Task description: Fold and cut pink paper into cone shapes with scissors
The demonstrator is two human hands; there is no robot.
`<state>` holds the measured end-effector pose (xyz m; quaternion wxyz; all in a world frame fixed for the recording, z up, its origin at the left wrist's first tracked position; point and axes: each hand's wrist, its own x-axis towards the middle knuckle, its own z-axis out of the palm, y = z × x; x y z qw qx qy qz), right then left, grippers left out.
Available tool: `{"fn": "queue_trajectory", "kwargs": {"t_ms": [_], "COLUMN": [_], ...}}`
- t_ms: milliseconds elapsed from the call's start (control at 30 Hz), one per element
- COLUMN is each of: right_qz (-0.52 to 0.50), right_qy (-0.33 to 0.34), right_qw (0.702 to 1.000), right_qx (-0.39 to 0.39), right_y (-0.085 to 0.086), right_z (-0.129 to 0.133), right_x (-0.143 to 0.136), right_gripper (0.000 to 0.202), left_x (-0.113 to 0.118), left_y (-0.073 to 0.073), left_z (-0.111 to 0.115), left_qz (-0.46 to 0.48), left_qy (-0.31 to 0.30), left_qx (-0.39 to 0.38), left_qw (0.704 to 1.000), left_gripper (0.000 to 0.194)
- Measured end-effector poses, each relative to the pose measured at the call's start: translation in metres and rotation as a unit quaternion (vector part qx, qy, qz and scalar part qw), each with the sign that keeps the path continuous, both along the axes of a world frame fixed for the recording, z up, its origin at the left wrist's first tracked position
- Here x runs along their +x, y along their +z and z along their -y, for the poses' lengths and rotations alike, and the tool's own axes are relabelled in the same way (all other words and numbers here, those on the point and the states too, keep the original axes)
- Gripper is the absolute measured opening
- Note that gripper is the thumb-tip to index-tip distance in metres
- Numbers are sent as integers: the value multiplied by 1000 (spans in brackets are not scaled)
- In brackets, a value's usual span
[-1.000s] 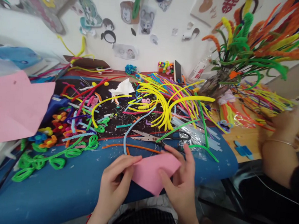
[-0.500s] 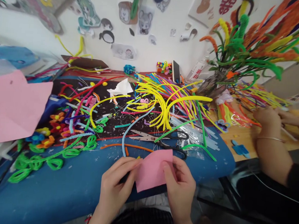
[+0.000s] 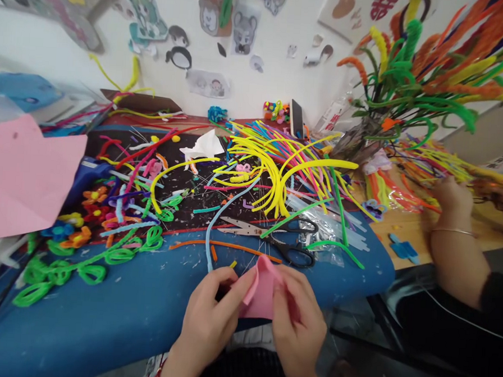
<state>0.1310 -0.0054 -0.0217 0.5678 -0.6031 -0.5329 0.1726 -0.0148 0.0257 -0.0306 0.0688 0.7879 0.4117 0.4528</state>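
Both hands hold a small piece of pink paper (image 3: pixel 259 301) above the front edge of the blue-covered table. My left hand (image 3: pixel 211 313) pinches its left side, and my right hand (image 3: pixel 299 320) grips the right side with the thumb on its face. The top of the paper bends over in a curl between the fingers. Just beyond the hands lie black-handled scissors (image 3: pixel 270 231), their blades pointing left. A light blue pipe cleaner (image 3: pixel 222 212) curves down towards my left hand. An orange pipe cleaner (image 3: pixel 223 246) lies in front of the scissors.
Yellow pipe cleaners (image 3: pixel 272 184) heap mid-table. Finished pipe-cleaner flowers (image 3: pixel 78 235) and a green looped strand (image 3: pixel 91 259) lie left, below a larger pink sheet (image 3: pixel 28 182). A vase (image 3: pixel 359 140) of pipe-cleaner stems stands right, near another person's arm (image 3: pixel 459 250).
My left hand has moved right, closer to the right hand. The pink paper, flat before, now curls over at the top. The other person's hands have shifted at the right.
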Motion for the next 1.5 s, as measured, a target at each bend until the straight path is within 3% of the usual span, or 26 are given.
{"fn": "queue_trajectory", "kwargs": {"t_ms": [133,267,333,400,500,533,633,733,833,1067,1200,1333,1500], "right_qz": [-204,-278,-223,-88,60,53,-56,-116,-87,23,46,79,105], "right_qy": [-55,-41,-27,18,112,112,14,9,-5,3,-19,-9,45], "right_qw": [973,958,975,994,990,991,997,989,994,999,999,997,993], "right_qx": [-96,-47,7,53,63,45,-46,-96,-70,-29,-12,14,44], "right_y": [-12,-15,-10,-4,4,5,2,-3,-5,-2,-2,-1,0], "right_z": [-1,-6,-7,-8,-6,-6,-5,-5,-4,-2,-3,-3,-3], "right_x": [-1,-2,2,8,16,17,14,8,5,5,4,6,7], "right_gripper": [15,18,35,49,35,28,11,10,18,19,23,30,43], "left_x": [-4,-7,-9,-10,-10,-11,-12,-14,-15,-18,-16,-10,-5], "left_y": [5,7,7,7,6,5,1,-2,-2,-1,-3,-5,-9], "left_z": [-1,-2,-3,-4,-2,0,3,3,1,1,2,2,1], "left_qz": [86,102,107,100,112,130,184,192,189,148,120,32,-36], "left_qy": [-35,-83,-106,-120,-111,-98,-61,-66,-54,-78,-82,-42,-17], "left_qx": [-97,-130,-121,-112,-125,-140,-190,-201,-163,-99,-67,-6,31], "left_qw": [991,983,981,981,979,977,962,958,967,981,987,999,999], "left_gripper": [35,25,32,39,40,40,43,31,28,52,51,43,38]}}
